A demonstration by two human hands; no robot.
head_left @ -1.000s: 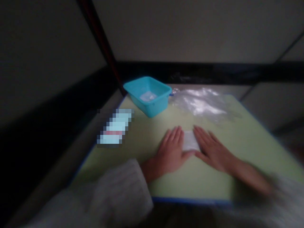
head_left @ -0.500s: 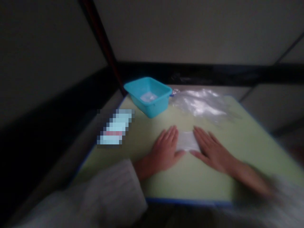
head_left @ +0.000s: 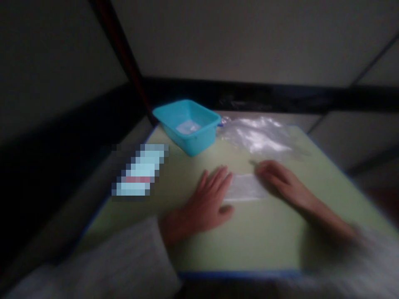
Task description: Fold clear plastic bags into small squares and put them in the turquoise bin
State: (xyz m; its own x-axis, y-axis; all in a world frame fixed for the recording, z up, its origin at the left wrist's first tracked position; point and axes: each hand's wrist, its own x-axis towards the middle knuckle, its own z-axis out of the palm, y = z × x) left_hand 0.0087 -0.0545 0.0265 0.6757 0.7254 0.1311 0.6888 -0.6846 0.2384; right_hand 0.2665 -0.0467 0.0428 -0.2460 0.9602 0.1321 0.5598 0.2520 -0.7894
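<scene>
A small clear plastic bag point(head_left: 245, 187) lies flat on the pale green table point(head_left: 246, 236) between my two hands. My left hand point(head_left: 207, 203) rests palm down with its fingers spread, the fingertips at the bag's left edge. Over the bag's right end, my right hand point(head_left: 280, 178) is curled, with thumb and fingers drawn together. Whatever those fingers hold, if anything, is hidden and blurred.
Toward the back left stands a turquoise plastic basket point(head_left: 201, 143) with a whitish flat item point(head_left: 188, 127) inside. A heap of shiny clear plastic bags point(head_left: 258, 137) lies at the back right. A pixelated pale blue object point(head_left: 141, 170) is at the left edge.
My right hand has gone from lying flat with straight fingers to curled and raised at the bag's right end. My left hand has slid slightly left, uncovering more of the bag.
</scene>
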